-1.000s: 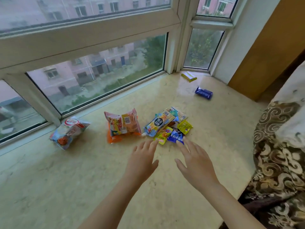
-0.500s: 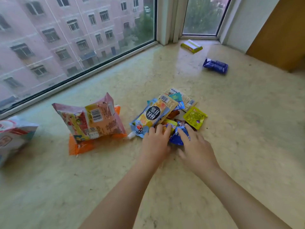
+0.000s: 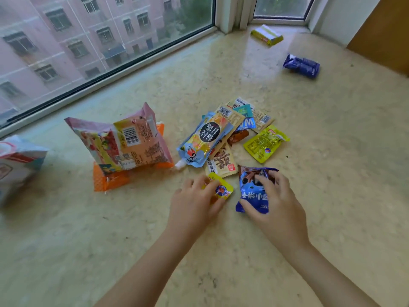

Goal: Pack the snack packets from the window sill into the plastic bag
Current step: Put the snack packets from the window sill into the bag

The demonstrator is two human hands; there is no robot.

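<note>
Hands low over window sill (image 3: 332,151), both busy at near edge of snack pile. Left hand (image 3: 194,204) curled over small yellow packet (image 3: 222,189), fingertips and thumb pinching it against the sill; most of packet hidden under the fingers. Right hand (image 3: 276,204) clamped on blue cookie packet (image 3: 252,191), fingers spread over its top edge, thumb tucked at its lower corner, packet tilted up off the sill on that side. Just beyond the fingertips: cream sachet (image 3: 221,162) with brown lettering, blue spouted pouch (image 3: 203,142) lying across it, yellow-green packet (image 3: 264,142) slightly to the right, several smaller wrappers (image 3: 247,116) stacked behind. Left of left hand: pink bag (image 3: 124,142) leaning on orange packet (image 3: 108,180); further left, at frame edge, white and red bag (image 3: 15,162). Far beyond right hand, well apart from the pile: dark blue packet (image 3: 302,66) and, nearer the window corner, yellow-green bar (image 3: 266,35). Plastic bag not visible anywhere.
</note>
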